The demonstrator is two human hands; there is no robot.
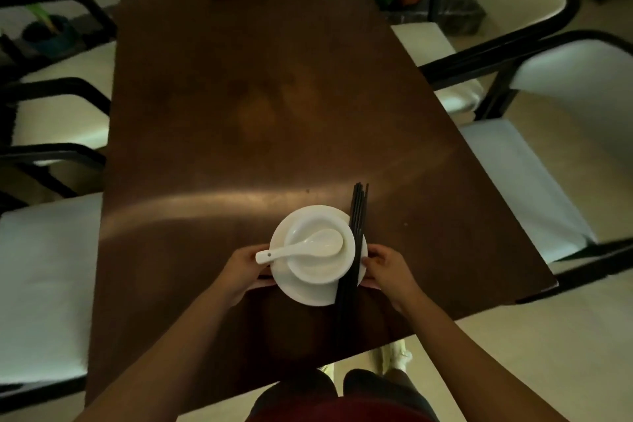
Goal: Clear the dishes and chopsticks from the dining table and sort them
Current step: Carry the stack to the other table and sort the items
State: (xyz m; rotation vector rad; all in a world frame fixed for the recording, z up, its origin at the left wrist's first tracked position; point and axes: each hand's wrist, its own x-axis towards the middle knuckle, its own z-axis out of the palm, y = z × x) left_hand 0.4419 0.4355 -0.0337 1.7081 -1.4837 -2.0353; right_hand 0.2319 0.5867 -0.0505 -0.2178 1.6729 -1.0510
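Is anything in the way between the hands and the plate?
No. The left hand and right hand already hold the plate by its two sides. The bowl, spoon and chopsticks ride on top.

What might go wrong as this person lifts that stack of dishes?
The black chopsticks lie loose across the plate, overhanging both edges, so a tilt could slide them off. The spoon sits loose in the bowl, its handle poking over the rim. The left hand and right hand grip only the plate's edges.

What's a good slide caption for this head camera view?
Left hand and right hand grip a white plate stacked with bowl, spoon and black chopsticks over the table.
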